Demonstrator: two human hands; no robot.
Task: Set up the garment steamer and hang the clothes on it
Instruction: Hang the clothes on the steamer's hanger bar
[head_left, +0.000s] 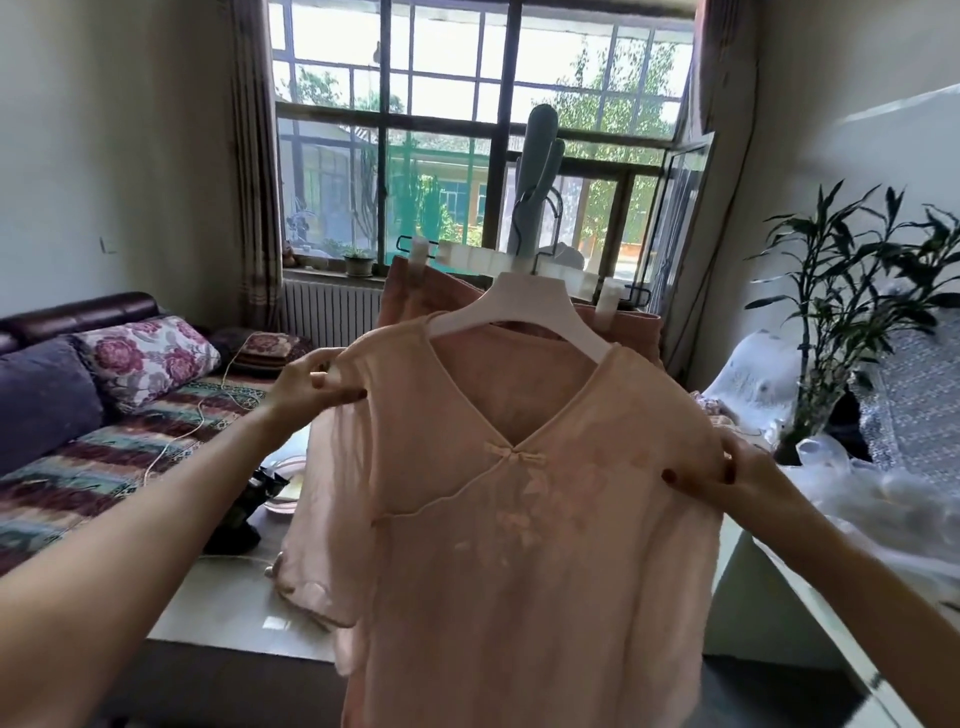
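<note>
A pale pink blouse (519, 493) is hung on a white hanger (524, 306) at the steamer's green head (537, 171), at twelve o'clock from the viewer. Its shoulder line is seen to run from ten o'clock to four o'clock, sloping down to the right. The left shoulder seam is pinched by the left hand (306, 387) at ten o'clock; the right shoulder is gripped by the right hand (748, 478) at three o'clock, which appears nearer. Behind the blouse, a pink skirt (415, 296) is clipped to a second hanger. Levelling of the shoulders is judged to be next.
</note>
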